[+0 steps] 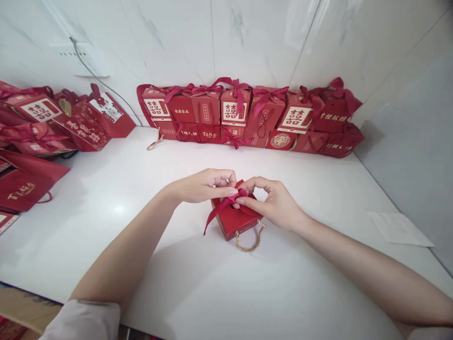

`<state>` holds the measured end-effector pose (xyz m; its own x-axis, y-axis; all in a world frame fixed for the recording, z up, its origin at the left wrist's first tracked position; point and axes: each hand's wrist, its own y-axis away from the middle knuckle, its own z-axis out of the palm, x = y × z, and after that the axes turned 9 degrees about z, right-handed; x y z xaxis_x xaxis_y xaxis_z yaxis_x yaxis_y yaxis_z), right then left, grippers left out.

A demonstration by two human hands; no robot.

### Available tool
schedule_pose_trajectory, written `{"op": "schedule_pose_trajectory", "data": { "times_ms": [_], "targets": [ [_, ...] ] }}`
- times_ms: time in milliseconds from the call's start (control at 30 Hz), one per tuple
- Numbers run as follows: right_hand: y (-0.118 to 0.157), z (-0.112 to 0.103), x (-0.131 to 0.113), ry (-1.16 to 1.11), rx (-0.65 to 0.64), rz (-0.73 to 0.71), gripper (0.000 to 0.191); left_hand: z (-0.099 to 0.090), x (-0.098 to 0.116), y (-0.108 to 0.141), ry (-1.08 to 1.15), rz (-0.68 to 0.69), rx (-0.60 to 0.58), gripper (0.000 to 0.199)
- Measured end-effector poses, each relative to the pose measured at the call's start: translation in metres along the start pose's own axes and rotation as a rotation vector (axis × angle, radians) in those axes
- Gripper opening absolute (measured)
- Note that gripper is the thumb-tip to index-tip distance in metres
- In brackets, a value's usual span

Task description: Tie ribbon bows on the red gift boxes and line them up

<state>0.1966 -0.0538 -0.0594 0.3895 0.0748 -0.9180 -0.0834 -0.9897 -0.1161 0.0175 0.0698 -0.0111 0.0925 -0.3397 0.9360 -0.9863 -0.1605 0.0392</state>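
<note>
A small red gift box (236, 223) rests on the white table in front of me, with a twisted gold cord handle (248, 249) hanging off its near right side. On top of it lies a dark pink ribbon (216, 215), looped at the middle, one tail trailing to the lower left. My left hand (208, 185) pinches the ribbon from the left, thumb against fingers. From the right, my right hand (271, 200) pinches the same ribbon close to the loop. Part of the box top is hidden under both hands.
Two stacked rows of red boxes with ribbon bows (235, 106) line the tiled wall. More red boxes (81, 123) are piled at the left, below a wall socket (79, 59) with a cable. A white paper sheet (399, 229) lies at the right of the table (170, 293).
</note>
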Motion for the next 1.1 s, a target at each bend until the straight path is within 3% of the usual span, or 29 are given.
{"op": "schedule_pose_trajectory", "data": {
  "times_ms": [133, 233, 333, 433, 733, 933, 1100],
  "targets": [
    [-0.001, 0.001, 0.003, 0.009, 0.052, -0.072, 0.004, -0.002, 0.000, 0.000, 0.028, -0.001, -0.006, 0.026],
    [-0.003, 0.000, 0.009, 0.008, 0.095, -0.253, 0.005, -0.003, -0.002, -0.001, 0.060, -0.004, 0.002, 0.027],
    [-0.007, -0.007, 0.013, 0.133, 0.001, -0.458, 0.011, -0.002, -0.003, -0.002, 0.059, -0.013, 0.014, 0.027],
    [-0.011, -0.017, 0.012, 0.260, -0.117, -0.547, 0.016, -0.002, -0.003, -0.002, 0.038, -0.014, 0.019, 0.027],
    [-0.016, -0.025, 0.011, 0.303, -0.166, -0.570, 0.021, 0.002, -0.002, -0.002, -0.021, -0.026, 0.038, 0.029],
    [-0.018, -0.022, 0.014, 0.214, -0.170, -0.496, 0.015, 0.009, 0.005, -0.001, -0.239, 0.029, 0.104, 0.018],
    [-0.017, -0.020, 0.016, 0.206, -0.134, -0.529, 0.015, 0.027, 0.024, 0.001, -0.457, -0.056, 0.223, 0.015]
  ]
}}
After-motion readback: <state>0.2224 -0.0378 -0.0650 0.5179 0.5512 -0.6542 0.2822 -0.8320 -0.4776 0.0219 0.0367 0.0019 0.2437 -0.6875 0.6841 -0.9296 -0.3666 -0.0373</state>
